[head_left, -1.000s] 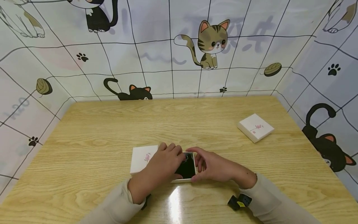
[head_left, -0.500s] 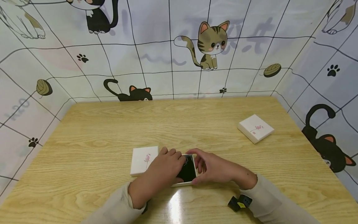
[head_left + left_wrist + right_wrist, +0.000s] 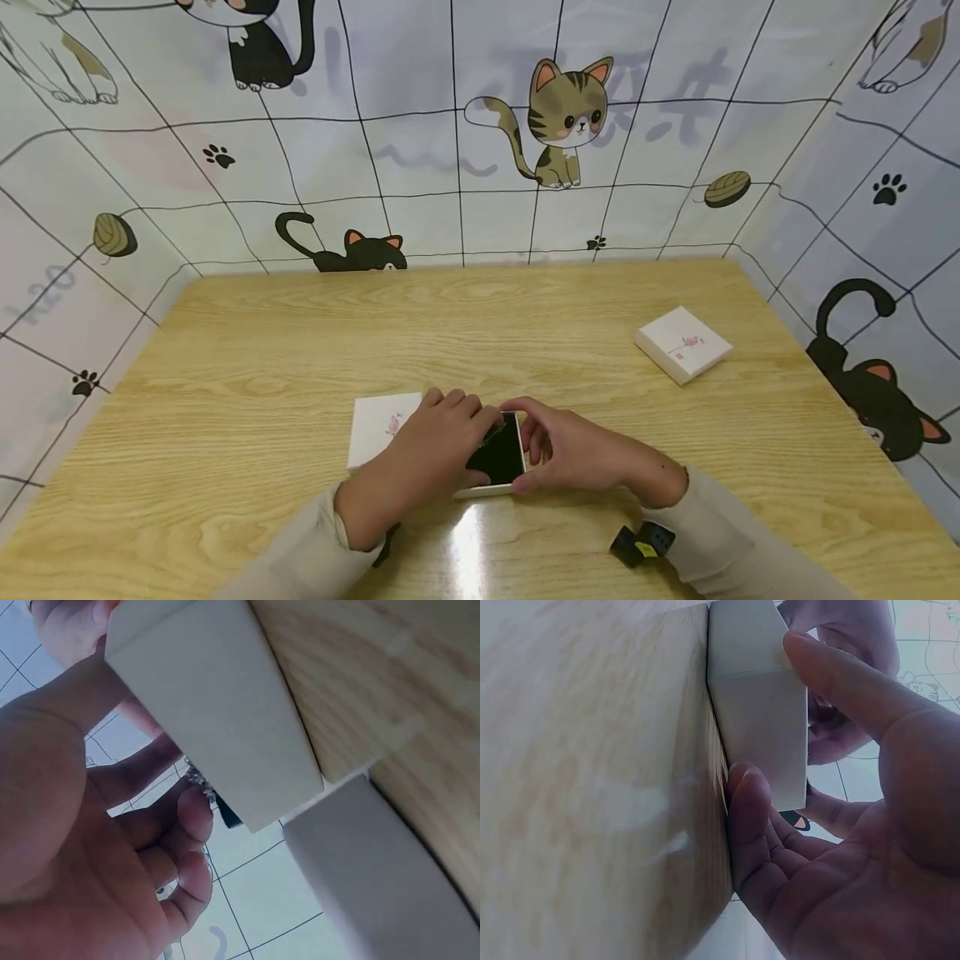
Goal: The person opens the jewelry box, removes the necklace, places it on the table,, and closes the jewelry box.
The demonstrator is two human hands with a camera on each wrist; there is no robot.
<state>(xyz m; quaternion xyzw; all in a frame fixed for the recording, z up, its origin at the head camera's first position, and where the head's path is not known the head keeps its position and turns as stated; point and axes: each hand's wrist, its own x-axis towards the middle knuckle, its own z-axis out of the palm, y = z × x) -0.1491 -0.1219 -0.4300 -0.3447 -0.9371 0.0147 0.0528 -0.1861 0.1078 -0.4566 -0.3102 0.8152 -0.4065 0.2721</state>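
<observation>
In the head view, a shallow white box sits uncovered at the table's near middle. Inside it is a black insert pad with a thin silver chain on its far part. My right hand grips the box's right end, thumb at the near corner and fingers at the far one. My left hand arches over the left half, thumb at the pad's near edge and fingertips at its far edge by the chain. The left wrist view shows beaded chain beside those fingertips and a dark pad corner above the rim.
Left of the open box lies a white lid or box with a pink flower, partly behind my left arm. A similar white box stands at the right back. Cat-printed cloth walls enclose the wooden table.
The left fingers have shifted slightly over the pad, closer to the chain. My right hand stays on the box end. The other boxes remain in place.
</observation>
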